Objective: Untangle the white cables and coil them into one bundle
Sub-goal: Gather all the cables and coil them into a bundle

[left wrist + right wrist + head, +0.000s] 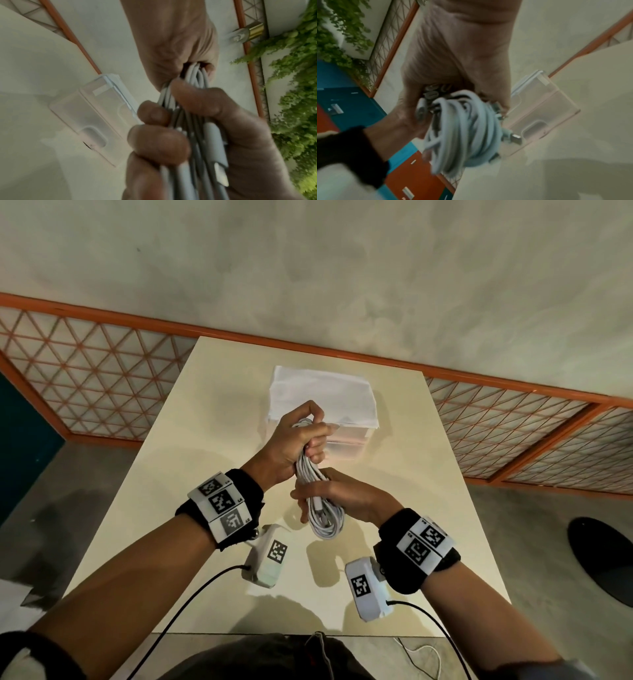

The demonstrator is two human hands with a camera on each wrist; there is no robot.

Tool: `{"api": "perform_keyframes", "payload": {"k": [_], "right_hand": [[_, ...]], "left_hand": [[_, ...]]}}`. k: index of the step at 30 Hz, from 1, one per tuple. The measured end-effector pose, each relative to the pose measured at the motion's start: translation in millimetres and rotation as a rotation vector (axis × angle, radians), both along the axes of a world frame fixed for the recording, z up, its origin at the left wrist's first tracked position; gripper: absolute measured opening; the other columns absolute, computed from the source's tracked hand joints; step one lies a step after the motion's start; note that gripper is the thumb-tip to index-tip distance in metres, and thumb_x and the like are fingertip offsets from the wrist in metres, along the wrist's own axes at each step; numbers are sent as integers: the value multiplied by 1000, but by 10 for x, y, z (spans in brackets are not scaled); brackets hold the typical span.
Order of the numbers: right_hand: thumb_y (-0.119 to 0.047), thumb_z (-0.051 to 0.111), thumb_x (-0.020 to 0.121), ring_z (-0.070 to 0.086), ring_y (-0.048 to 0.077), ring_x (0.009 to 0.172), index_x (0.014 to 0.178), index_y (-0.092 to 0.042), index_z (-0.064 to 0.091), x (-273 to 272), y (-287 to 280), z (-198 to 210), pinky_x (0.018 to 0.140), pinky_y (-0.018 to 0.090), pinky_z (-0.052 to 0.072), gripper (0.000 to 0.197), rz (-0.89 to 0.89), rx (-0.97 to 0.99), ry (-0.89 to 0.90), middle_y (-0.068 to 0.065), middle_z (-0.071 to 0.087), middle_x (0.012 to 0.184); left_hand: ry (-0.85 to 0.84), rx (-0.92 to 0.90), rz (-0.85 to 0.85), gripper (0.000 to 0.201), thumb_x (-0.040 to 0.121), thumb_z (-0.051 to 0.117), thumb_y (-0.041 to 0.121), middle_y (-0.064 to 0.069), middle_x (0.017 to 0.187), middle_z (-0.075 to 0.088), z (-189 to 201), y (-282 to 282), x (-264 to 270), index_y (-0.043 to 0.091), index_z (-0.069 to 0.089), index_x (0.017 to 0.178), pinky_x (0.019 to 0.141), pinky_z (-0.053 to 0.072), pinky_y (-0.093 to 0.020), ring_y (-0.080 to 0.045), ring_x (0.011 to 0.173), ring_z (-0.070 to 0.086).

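Note:
The white cables are gathered into one long coiled bundle held above the cream table. My left hand grips the bundle's upper end in a fist. Just below it, my right hand wraps round the middle, and the lower loops hang free beneath. In the left wrist view, the left hand clamps the strands while the right hand holds them beside a metal plug. The right wrist view shows the looped end with a plug sticking out.
A clear plastic box with white paper on top stands on the table just beyond my hands. A lattice railing with orange frame runs behind the table. A black round base sits on the floor at right.

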State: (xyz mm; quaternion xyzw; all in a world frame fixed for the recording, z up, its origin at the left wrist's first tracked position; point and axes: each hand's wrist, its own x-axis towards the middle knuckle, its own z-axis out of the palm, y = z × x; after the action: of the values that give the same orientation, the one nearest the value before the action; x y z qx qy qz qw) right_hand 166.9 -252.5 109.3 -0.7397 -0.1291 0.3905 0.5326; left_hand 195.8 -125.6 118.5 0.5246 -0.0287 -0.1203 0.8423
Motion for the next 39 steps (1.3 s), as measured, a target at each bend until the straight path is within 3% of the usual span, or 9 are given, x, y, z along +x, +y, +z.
{"api": "perform_keyframes", "payload": {"k": [7, 11, 15, 18, 25, 27, 30, 32, 39], "right_hand": [[-30, 57, 91, 52, 11, 40, 55, -11, 52, 38, -66, -165, 55, 20, 42, 41, -98, -236, -228, -1, 56, 46], [-32, 56, 93, 56, 12, 45, 61, -8, 53, 120, -296, -295, 60, 22, 47, 40, -43, -238, -115, 3, 58, 55], [-28, 58, 92, 57, 18, 49, 60, -8, 53, 243, -536, -432, 57, 23, 49, 38, -25, -204, -14, 5, 57, 57], [-26, 59, 92, 57, 20, 51, 62, -6, 52, 348, -713, -537, 61, 28, 50, 37, -28, -186, 51, 5, 56, 57], [-20, 60, 93, 56, 22, 50, 61, -7, 54, 542, -1039, -718, 60, 31, 51, 35, -89, -173, 167, 3, 56, 52], [-19, 59, 93, 55, 23, 50, 63, -6, 53, 567, -1104, -736, 60, 31, 50, 33, -100, -165, 185, 4, 56, 52], [-19, 59, 93, 56, 23, 50, 64, -5, 54, 599, -1178, -746, 58, 30, 51, 32, -90, -175, 190, 5, 57, 53], [-20, 60, 93, 58, 21, 49, 66, -4, 56, 630, -1222, -734, 57, 29, 51, 31, -67, -209, 167, 7, 58, 55], [-29, 61, 92, 59, 24, 55, 90, -17, 55, 829, -1221, -609, 64, 36, 52, 14, 58, -259, 61, 8, 60, 63]], "left_hand": [[178, -95, 63, 31, 90, 51, -4, 6, 41, 38, -255, -87, 142, 17, 40, 69, 39, 34, -17, -7, 34, 36], [290, -101, -8, 9, 90, 59, 22, 0, 59, 58, -433, -200, 148, 16, 53, 87, 58, 53, -26, -12, 53, 58], [495, -84, -26, 67, 84, 48, 64, -13, 99, 70, -782, -203, 332, 6, 57, 115, 83, 53, -37, -24, 90, 67], [576, -15, 162, 55, 97, 38, 50, -5, 89, 69, -1023, -270, 468, 3, 53, 120, 78, 49, -28, -21, 94, 59], [655, -171, 390, 57, 98, 38, 41, -15, 127, 49, -1234, -376, 769, -5, 39, 133, 103, 41, -33, -25, 126, 48], [647, -146, 395, 51, 98, 38, 41, -14, 122, 55, -1279, -428, 791, -4, 48, 121, 97, 45, -31, -24, 117, 55], [674, -147, 417, 41, 98, 38, 40, -4, 75, 64, -1309, -511, 801, 6, 51, 80, 76, 48, -25, -12, 74, 65], [683, -157, 464, 41, 99, 39, 37, -1, 56, 64, -1346, -549, 784, 8, 48, 72, 74, 48, -26, -11, 66, 66], [662, -151, 479, 42, 102, 34, 32, -16, 91, 58, -1455, -548, 524, -5, 51, 95, 85, 52, -32, -22, 86, 63]]}}
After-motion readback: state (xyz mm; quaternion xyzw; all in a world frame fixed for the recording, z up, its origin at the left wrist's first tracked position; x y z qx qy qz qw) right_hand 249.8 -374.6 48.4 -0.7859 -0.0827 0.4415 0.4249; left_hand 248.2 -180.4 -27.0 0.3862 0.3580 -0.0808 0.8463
